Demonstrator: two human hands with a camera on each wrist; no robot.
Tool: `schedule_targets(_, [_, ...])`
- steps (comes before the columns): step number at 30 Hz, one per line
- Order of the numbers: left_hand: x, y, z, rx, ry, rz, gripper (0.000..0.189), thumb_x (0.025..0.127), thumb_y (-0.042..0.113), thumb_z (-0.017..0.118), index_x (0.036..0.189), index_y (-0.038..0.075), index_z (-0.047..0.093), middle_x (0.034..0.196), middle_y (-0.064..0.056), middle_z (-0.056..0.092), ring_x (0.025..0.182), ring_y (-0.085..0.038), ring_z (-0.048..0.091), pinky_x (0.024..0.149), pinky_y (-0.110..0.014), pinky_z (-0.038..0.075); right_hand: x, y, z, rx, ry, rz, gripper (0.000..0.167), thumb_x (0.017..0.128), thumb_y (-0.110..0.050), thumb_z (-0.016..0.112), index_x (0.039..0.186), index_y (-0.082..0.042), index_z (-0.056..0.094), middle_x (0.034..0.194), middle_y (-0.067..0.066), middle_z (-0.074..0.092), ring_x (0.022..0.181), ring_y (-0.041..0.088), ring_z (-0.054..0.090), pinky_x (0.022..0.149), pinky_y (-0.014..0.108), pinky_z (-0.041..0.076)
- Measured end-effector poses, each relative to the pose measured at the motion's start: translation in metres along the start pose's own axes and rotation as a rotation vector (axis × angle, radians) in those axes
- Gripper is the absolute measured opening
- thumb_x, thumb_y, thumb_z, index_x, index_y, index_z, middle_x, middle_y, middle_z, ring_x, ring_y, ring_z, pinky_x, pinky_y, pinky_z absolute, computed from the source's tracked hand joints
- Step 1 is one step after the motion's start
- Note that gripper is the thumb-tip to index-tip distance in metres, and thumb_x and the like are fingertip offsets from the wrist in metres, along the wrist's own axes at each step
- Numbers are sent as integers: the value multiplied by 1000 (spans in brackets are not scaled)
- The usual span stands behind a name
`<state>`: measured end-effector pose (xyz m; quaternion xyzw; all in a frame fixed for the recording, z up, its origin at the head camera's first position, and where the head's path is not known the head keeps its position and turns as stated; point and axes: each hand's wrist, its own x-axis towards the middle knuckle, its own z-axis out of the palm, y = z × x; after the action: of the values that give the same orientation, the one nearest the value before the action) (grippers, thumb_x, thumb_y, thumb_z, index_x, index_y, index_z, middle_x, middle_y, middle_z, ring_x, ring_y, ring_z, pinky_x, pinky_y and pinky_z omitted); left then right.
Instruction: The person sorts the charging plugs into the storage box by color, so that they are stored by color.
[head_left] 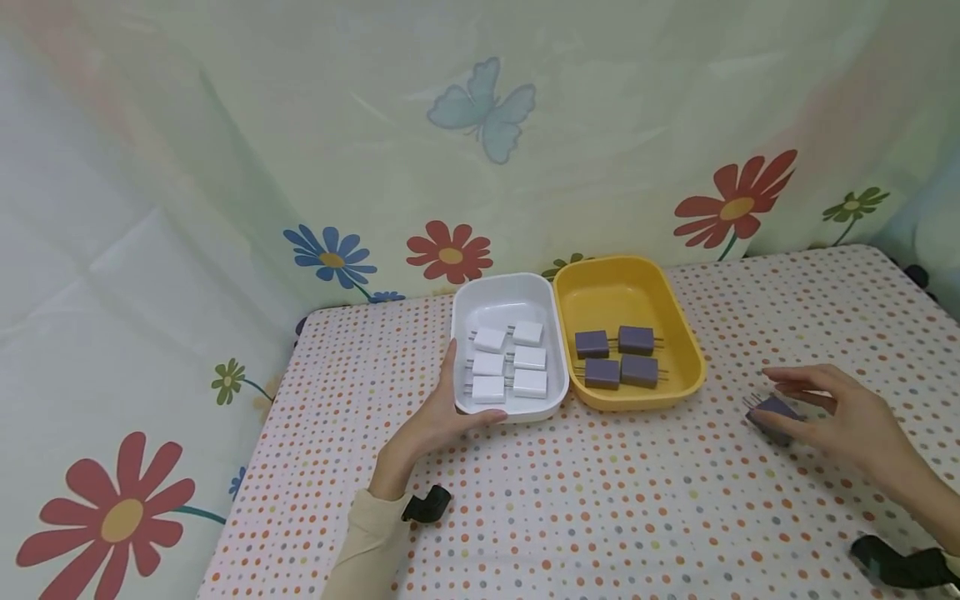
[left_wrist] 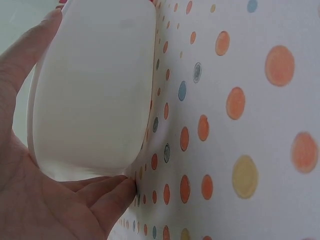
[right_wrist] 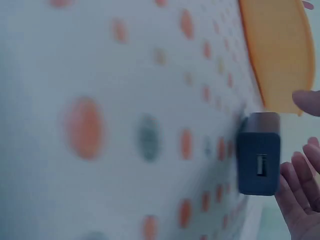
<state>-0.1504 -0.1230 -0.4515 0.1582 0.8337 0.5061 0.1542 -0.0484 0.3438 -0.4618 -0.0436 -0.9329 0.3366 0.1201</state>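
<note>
My left hand holds the near-left corner of a white plastic tray, thumb along the front and fingers along the left side. Several white charger plugs lie inside it in two columns. Touching its right side is a yellow tray with several purple-grey charger plugs. Farther right, a single purple-grey charger plug lies on the table, its USB port facing the right wrist camera. Over it hovers my right hand, thumb and fingers spread; in the right wrist view the thumb stands apart from the plug.
A dotted cloth covers the table. Behind it hangs a pale curtain printed with flowers and a butterfly. Black straps show at both wrists.
</note>
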Motion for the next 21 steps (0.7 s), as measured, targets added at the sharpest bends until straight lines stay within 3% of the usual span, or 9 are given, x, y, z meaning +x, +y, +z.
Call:
schedule_targets(1, [0, 0, 0, 2, 1, -3, 136, 84, 42, 90, 167, 24, -16, 173, -8, 15, 155, -32, 26, 121, -59, 26, -2, 4, 3, 5, -3, 3, 61, 80, 5, 87, 133, 11, 58, 127, 30, 53, 99, -6, 47, 78, 4, 44])
schedule_targets(3, [-1, -1, 0, 6, 4, -8, 136, 83, 41, 90, 167, 24, -16, 173, -7, 15, 155, -31, 26, 121, -59, 26, -6, 10, 7, 8, -11, 18, 64, 77, 5, 88, 133, 11, 57, 127, 31, 53, 100, -7, 48, 71, -1, 37])
schedule_targets(5, [-1, -1, 0, 7, 5, -5, 136, 83, 41, 90, 167, 24, -16, 173, -7, 15, 155, -31, 26, 121, -59, 26, -8, 13, 10, 10, -28, 41, 66, 77, 6, 88, 134, 13, 56, 128, 34, 52, 105, 17, 59, 79, 12, 51])
schedule_targets(8, [-1, -2, 1, -4, -1, 5, 137, 83, 39, 91, 166, 27, -17, 173, -4, 15, 155, -28, 26, 122, -57, 26, -9, 16, 12, -11, -48, 94, 68, 79, 2, 87, 136, 15, 53, 131, 40, 51, 110, 58, 53, 91, 48, 54])
schedule_targets(10, [0, -2, 1, -7, -2, 13, 136, 83, 39, 91, 166, 28, -16, 173, -3, 16, 154, -28, 27, 121, -58, 27, -8, 17, 12, -29, -53, 132, 68, 81, -1, 86, 137, 16, 51, 133, 42, 49, 112, 61, 51, 89, 68, 46])
schedule_targets(11, [0, -2, 1, -9, -1, 16, 136, 83, 38, 91, 166, 29, -16, 173, -3, 17, 154, -28, 27, 121, -59, 27, -8, 17, 12, -33, -54, 147, 68, 81, -2, 86, 137, 16, 51, 133, 42, 49, 112, 62, 50, 89, 69, 45])
schedule_targets(21, [2, -3, 1, -10, -3, 17, 135, 84, 37, 90, 166, 26, -16, 174, -5, 15, 155, -29, 25, 121, -59, 25, -7, 7, 7, -70, -43, 228, 64, 85, -7, 84, 132, 20, 49, 127, 45, 48, 109, 63, 48, 90, 71, 44])
